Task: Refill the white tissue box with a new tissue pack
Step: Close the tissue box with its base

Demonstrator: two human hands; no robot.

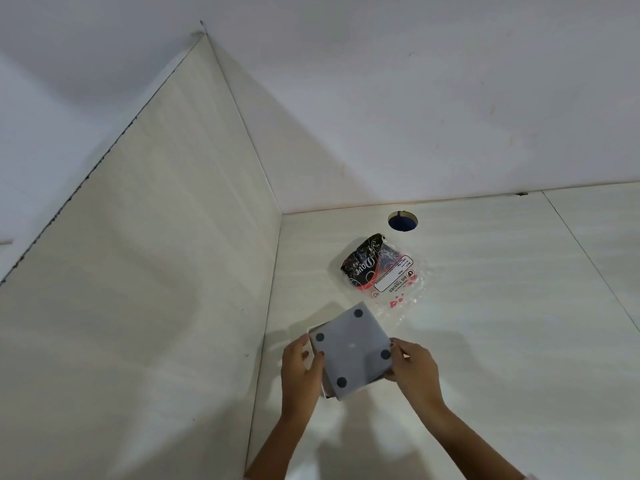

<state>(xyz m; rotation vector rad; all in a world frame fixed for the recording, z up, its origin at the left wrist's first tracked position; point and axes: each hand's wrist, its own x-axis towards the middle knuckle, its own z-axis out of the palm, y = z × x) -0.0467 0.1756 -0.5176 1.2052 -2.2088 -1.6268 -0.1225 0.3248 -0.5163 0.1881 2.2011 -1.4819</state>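
The white tissue box (349, 351) is upside down on the desk, its square bottom panel with dark round feet facing up and slightly tilted. My left hand (300, 368) grips its left side, thumb over the panel's edge. My right hand (414, 370) holds the right side, fingers at the panel's corner. Behind the box lies a tissue pack wrapper (381, 271) of clear plastic with black and red print; it looks crumpled and flat. Whether tissues are inside the box is hidden.
The pale desk (502, 306) meets a side partition (156, 271) on the left and a white wall behind. A round cable hole (402, 221) with blue inside sits near the back edge.
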